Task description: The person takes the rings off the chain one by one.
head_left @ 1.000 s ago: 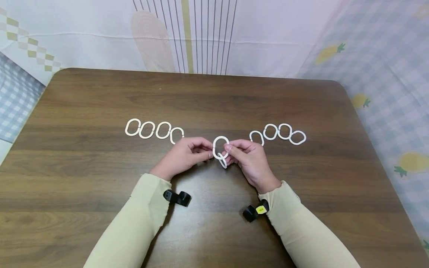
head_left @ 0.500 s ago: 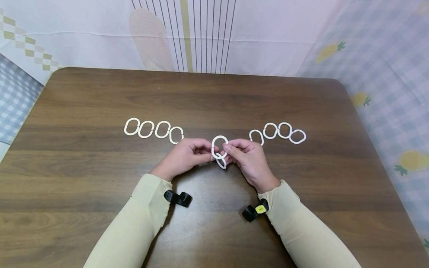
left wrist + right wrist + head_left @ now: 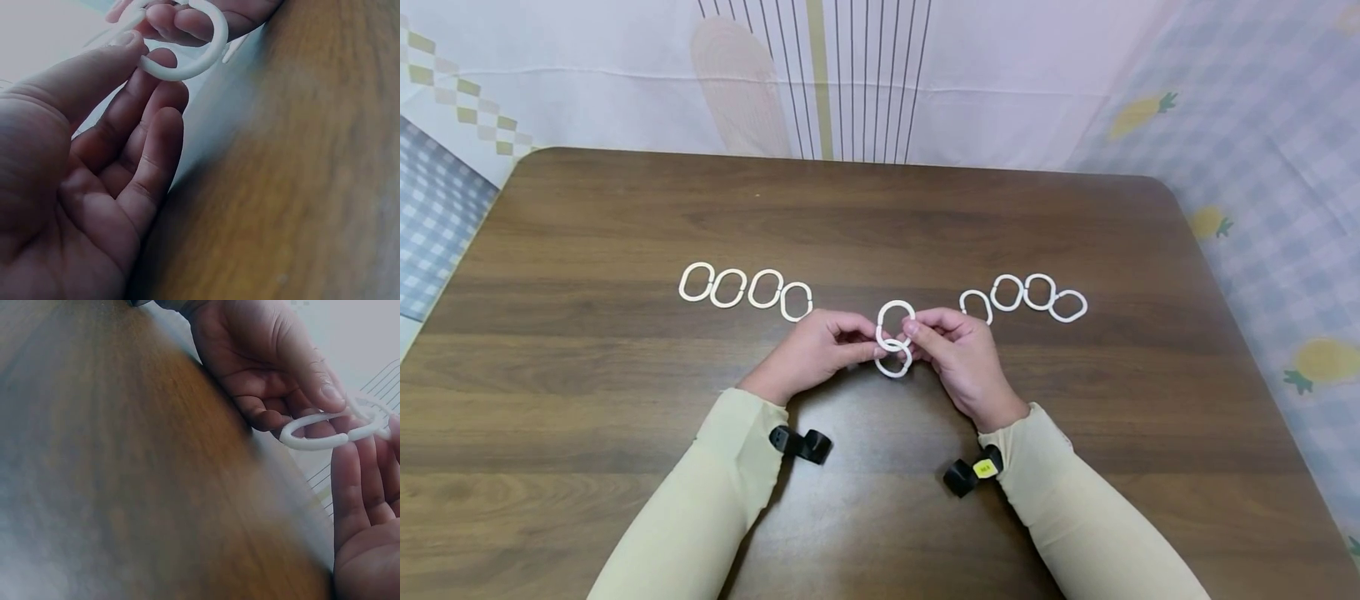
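Two white oval shower curtain rings, each with a small split, are looped through each other at the table's middle. In the head view the upper ring (image 3: 896, 304) stands above the lower ring (image 3: 892, 375). My right hand (image 3: 962, 360) pinches the upper ring at its right side between thumb and fingers. From the left, my left hand (image 3: 815, 350) pinches the lower ring with the thumb on top, near where the rings cross. The left wrist view shows the lower ring (image 3: 220, 34) curving away from the thumb; the right wrist view shows its split side (image 3: 315, 445).
Several loose white rings (image 3: 713, 283) lie in a row at the left, the nearest beside my left hand. Another row of rings (image 3: 1026, 287) lies at the right, its nearest one partly behind my right hand. All lie on a brown wooden table (image 3: 880, 225) before a patterned cloth.
The lower ring has turned from a narrow, slanted view to face the head camera more fully. Both hands stay in nearly the same place, and the rows of rings lie unchanged.
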The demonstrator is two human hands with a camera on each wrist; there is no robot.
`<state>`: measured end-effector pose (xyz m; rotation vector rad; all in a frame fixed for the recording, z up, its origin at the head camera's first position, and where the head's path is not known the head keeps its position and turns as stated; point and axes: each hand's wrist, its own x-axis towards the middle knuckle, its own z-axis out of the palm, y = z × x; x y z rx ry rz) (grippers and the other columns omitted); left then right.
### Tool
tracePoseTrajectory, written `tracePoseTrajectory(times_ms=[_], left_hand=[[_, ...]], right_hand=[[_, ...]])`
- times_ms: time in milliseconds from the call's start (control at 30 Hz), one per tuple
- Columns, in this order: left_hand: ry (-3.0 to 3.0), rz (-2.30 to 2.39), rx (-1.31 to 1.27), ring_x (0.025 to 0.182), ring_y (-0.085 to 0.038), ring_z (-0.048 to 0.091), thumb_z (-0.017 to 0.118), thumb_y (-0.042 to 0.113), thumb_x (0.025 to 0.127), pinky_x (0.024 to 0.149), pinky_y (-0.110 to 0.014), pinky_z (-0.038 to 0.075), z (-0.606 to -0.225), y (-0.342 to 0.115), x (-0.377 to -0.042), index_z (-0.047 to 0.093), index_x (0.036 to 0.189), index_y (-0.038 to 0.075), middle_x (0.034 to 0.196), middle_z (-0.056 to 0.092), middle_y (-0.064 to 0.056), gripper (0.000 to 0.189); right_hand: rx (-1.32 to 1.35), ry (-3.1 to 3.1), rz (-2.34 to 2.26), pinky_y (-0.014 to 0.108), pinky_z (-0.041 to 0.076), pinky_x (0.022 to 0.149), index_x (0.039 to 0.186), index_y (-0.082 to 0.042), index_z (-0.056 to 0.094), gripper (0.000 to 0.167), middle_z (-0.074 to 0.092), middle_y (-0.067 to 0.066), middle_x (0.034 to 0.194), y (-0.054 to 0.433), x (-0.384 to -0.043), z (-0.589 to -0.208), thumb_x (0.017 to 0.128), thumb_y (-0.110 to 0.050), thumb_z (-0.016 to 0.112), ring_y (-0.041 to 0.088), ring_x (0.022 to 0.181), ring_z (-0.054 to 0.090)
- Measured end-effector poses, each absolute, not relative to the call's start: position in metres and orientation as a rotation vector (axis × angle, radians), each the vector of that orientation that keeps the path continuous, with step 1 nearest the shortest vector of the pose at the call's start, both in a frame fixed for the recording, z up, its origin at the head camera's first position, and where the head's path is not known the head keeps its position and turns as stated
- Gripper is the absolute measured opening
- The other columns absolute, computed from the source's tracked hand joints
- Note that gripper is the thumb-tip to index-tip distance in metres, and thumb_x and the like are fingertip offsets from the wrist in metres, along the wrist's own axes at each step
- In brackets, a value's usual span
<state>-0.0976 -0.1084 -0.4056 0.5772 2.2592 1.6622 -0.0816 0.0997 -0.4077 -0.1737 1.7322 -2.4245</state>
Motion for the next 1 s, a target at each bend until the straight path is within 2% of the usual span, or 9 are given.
tracePoseTrajectory(times_ms=[200,600,800,1000], left_hand=[[2.266,1.656,0.544,0.072,-0.012,0.062,0.078,0.012,0.088,0.068,-0.023,0.051,-0.4064,-0.1087,-0.0986,0.078,0.094,0.007,0.080,0.071,0.001,0.007],[2.213,1.681,0.452,0.068,-0.012,0.064,0.074,0.010,0.092,0.066,-0.024,0.053,-0.4036,-0.1105,-0.0983,0.077,0.100,0.004,0.077,0.071,-0.001,0.011],[2.121,1.753,0.324,0.068,-0.011,0.065,0.072,0.009,0.093,0.068,-0.025,0.056,-0.4043,-0.1132,-0.1004,0.075,0.105,-0.001,0.085,0.073,-0.006,0.016],[2.047,1.822,0.237,0.069,-0.013,0.066,0.071,0.008,0.094,0.069,-0.027,0.058,-0.4040,-0.1141,-0.1020,0.073,0.107,-0.004,0.089,0.072,-0.011,0.018]], right_hand=[[-0.176,1.793,-2.426,0.023,0.057,0.067,0.090,-0.015,0.075,0.030,0.072,0.002,0.080,0.0995,-0.0819,-0.4084,0.093,0.011,0.061,0.010,0.070,0.067],[-0.254,1.850,-2.444,0.025,0.058,0.069,0.092,-0.010,0.075,0.028,0.073,0.003,0.084,0.0990,-0.0830,-0.4108,0.092,0.014,0.061,0.011,0.069,0.067],[-0.274,1.893,-2.433,0.025,0.058,0.069,0.093,-0.001,0.074,0.020,0.072,0.002,0.082,0.0989,-0.0830,-0.4108,0.090,0.015,0.063,0.012,0.069,0.067],[-0.320,1.919,-2.412,0.025,0.058,0.070,0.092,-0.009,0.077,0.018,0.072,0.004,0.084,0.1008,-0.0834,-0.4122,0.089,0.007,0.070,0.012,0.071,0.066]])
